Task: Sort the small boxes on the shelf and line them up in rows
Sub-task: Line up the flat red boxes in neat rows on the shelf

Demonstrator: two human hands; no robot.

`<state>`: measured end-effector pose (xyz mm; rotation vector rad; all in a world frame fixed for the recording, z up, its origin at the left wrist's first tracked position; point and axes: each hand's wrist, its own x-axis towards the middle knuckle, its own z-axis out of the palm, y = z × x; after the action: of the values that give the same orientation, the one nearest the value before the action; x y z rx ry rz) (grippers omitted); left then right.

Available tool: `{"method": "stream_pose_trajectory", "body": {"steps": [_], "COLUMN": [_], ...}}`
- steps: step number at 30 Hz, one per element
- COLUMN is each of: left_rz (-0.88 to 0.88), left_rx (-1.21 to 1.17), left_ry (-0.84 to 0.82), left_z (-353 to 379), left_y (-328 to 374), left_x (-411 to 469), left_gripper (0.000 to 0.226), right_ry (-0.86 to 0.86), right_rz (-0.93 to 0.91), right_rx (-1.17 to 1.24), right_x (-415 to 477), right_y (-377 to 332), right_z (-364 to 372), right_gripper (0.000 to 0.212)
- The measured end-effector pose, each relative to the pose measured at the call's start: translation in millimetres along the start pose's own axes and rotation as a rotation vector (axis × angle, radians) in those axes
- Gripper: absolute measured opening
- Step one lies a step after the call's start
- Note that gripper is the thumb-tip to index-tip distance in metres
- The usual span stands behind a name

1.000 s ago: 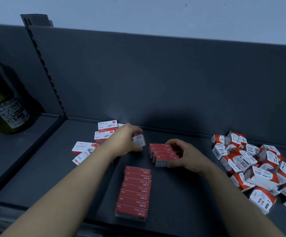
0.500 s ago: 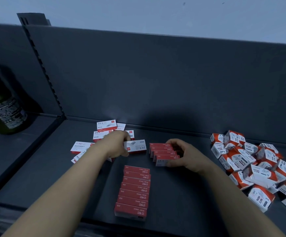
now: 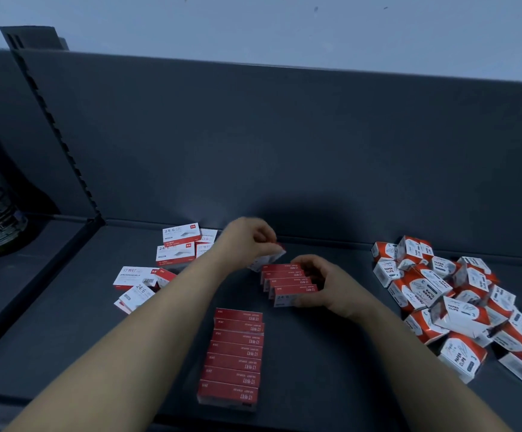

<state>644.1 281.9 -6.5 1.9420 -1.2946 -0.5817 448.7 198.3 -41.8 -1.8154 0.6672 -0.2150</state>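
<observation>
Pinching one staple box [image 3: 267,260] in the left hand [image 3: 244,244], tilted just behind the short row [image 3: 287,280], ready to join it. Gripping that row's right side with curled right hand [image 3: 328,288] to stop tipping.

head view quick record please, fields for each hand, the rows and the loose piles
left hand: holds a box just behind the short row
right hand: grips short row at its right end
long row: near front, untouched
loose staple boxes: left, unsorted
paper clip pile: right, jumbled
</observation>
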Motion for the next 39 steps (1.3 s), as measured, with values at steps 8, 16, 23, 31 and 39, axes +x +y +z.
{"method": "stream_pose_trajectory", "body": {"steps": [8,16,23,31,39], "left_rz": [0.009,-0.172,-0.43,-0.449,-0.171], "left_rx": [0.219,-0.026,-0.768,-0.763,0.138], "left_ry": [-0.282,-0.114,-0.089,-0.147,-0.212], "left_z": [10,15,39,35,-20], "left_y": [-8,-4,15,14,11], "left_x": [-4,-13,-27,-32,-78], "left_gripper": [0.03,0.041,0.037,0.038,0.065], "right_ry": [0.029,0.074,0.077,0.051,0.022], "right_rz": [-0.015,-0.027,0.012,0.005,-0.064], "right_rx": [-0.123,-0.236,0.097,-0.072,-0.411], "right_x": [7,7,7,10,10], "right_y": [5,5,5,8,-13], "right_z": [3,14,26,27,15], "right_gripper": [0.105,0.115,0.103,0.11,0.084]}}
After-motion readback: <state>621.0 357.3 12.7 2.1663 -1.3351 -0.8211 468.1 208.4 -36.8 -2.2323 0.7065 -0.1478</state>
